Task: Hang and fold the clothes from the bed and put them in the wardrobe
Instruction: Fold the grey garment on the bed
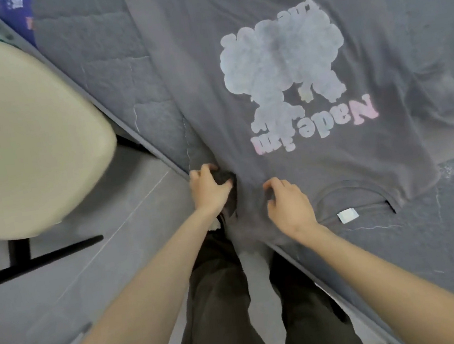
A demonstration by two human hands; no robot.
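Both hands hold the soft, floppy T-shirt [196, 45] lying flat on the bed [94, 65], collar [350, 183] at six o'clock: left hand [210, 193] fingers clutching a bunched shoulder, right hand [290, 206] fingers curled into cloth beside it, a light, sensible grip.

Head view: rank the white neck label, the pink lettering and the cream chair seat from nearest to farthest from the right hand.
1. White neck label: just right of the right hand, at the T-shirt collar.
2. Pink lettering: ahead of the hand, on the chest.
3. Cream chair seat: far left, beyond the left hand.
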